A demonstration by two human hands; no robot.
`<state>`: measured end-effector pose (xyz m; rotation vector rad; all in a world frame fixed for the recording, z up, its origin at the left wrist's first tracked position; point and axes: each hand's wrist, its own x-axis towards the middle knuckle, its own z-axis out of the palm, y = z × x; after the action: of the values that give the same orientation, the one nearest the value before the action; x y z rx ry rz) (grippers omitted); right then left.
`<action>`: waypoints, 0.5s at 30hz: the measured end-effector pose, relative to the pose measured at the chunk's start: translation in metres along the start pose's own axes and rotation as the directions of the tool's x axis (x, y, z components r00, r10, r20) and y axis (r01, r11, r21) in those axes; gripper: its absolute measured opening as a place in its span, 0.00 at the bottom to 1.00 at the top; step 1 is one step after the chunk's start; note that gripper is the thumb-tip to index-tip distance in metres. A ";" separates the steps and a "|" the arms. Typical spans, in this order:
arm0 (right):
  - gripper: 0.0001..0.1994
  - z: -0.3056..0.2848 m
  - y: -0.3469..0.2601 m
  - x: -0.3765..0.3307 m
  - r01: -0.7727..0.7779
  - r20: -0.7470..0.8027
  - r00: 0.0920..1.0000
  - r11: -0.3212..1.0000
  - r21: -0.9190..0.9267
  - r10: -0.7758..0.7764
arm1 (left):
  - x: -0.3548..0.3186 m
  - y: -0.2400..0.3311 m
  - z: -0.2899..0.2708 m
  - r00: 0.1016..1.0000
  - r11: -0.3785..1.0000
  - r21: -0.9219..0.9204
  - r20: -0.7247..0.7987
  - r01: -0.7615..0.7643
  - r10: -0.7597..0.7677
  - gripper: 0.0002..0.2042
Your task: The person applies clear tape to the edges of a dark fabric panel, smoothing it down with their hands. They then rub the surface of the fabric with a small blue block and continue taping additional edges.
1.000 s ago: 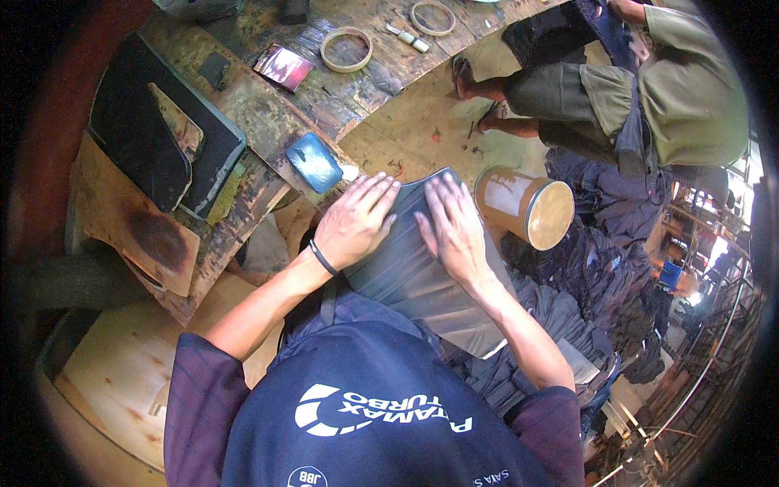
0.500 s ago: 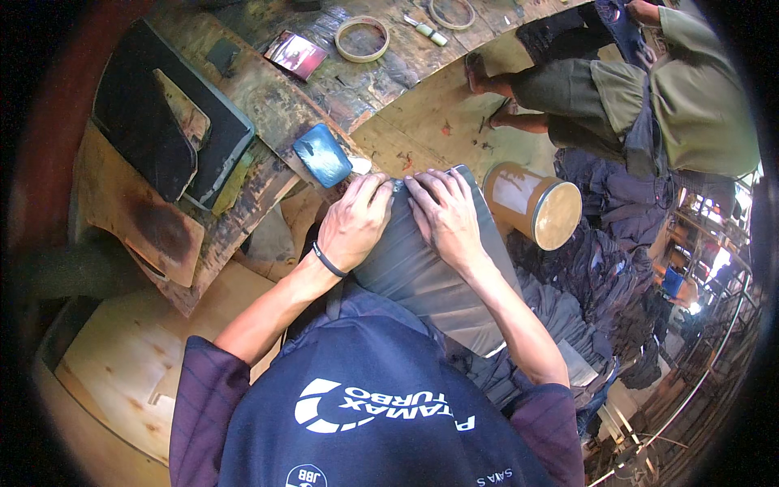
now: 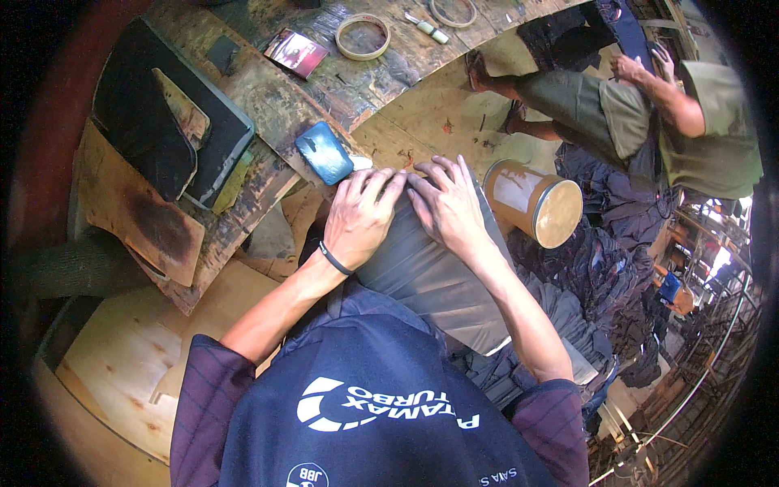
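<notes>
A dark, fabric-covered panel [image 3: 434, 276] lies across my lap, its cloth creased in long folds. At its far left corner my left hand [image 3: 363, 213] is bent, fingers close together over the edge and pressing or gripping the dark fabric. A black band circles that wrist. Next to it my right hand [image 3: 448, 209] rests on the panel with its fingers spread apart, thumb side toward the left hand. What lies beneath the fingertips is hidden.
Beyond my left hand a blue phone-like case [image 3: 324, 153] lies on the worn wooden table [image 3: 268, 105]. Tape rolls [image 3: 363, 37] and a small tube [image 3: 426, 28] are farther back. A cardboard drum [image 3: 531, 201] stands right, beside dark cloth heaps [image 3: 584, 260]. Another person [image 3: 706, 122] works at the far right.
The fingers of my right hand have straightened and spread from their curl over the far edge. My left hand has shifted slightly. The other person's arm has moved in toward dark cloth.
</notes>
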<state>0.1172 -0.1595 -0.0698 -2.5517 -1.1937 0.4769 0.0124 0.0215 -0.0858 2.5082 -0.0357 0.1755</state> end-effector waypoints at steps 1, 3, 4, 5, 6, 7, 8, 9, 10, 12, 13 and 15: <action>0.18 0.000 0.002 -0.001 -0.002 0.014 1.000 1.000 0.026 0.002 | 0.001 0.001 0.001 1.000 1.000 0.016 0.001 -0.017 0.017 0.19; 0.22 -0.003 0.007 -0.005 -0.039 0.085 0.996 0.997 0.066 0.034 | 0.005 0.002 0.003 0.999 1.000 0.021 0.032 -0.010 0.009 0.20; 0.23 -0.004 0.010 -0.006 -0.056 0.024 0.998 0.985 0.161 0.053 | 0.007 0.002 0.004 0.999 1.000 0.021 0.048 -0.002 0.001 0.20; 0.25 -0.006 0.013 -0.008 -0.081 -0.028 0.996 0.965 0.249 0.090 | 0.009 0.001 0.004 0.998 1.000 0.025 0.058 0.000 -0.001 0.19; 0.27 -0.007 0.015 -0.009 -0.077 -0.065 0.993 0.944 0.322 0.103 | 0.011 0.001 0.004 0.998 1.000 0.030 0.068 0.003 -0.006 0.19; 0.30 -0.009 0.018 -0.012 -0.129 -0.063 0.985 0.933 0.335 0.159 | 0.013 0.000 0.004 0.992 0.999 0.032 0.123 0.019 -0.023 0.19; 0.30 -0.010 0.020 -0.013 -0.079 -0.129 0.986 0.978 0.195 0.105 | 0.015 0.000 0.004 0.994 0.999 0.046 0.108 0.021 -0.026 0.18; 0.28 -0.009 0.022 -0.015 -0.080 -0.114 0.988 0.983 0.165 0.100 | 0.018 -0.001 0.004 0.990 0.998 0.058 0.134 0.035 -0.042 0.18; 0.27 -0.009 0.024 -0.016 -0.098 -0.121 0.986 0.985 0.143 0.116 | 0.020 0.000 0.005 0.989 0.997 0.061 0.136 0.050 -0.058 0.18; 0.24 -0.005 0.027 -0.018 -0.065 -0.120 0.990 0.991 0.119 0.079 | 0.021 0.003 0.009 0.986 0.997 0.066 0.162 0.032 -0.043 0.17; 0.23 -0.003 0.029 -0.019 -0.051 -0.110 0.992 0.993 0.110 0.063 | 0.020 0.005 0.011 0.989 0.998 0.050 0.142 0.035 -0.042 0.17; 0.22 0.001 0.031 -0.020 -0.058 -0.154 0.985 0.985 0.161 0.083 | 0.018 0.006 0.014 0.997 1.000 0.024 0.073 0.017 -0.019 0.16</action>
<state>0.1258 -0.1942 -0.0792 -2.4523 -0.9729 0.3571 0.0312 0.0086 -0.0909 2.5362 -0.0411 0.0777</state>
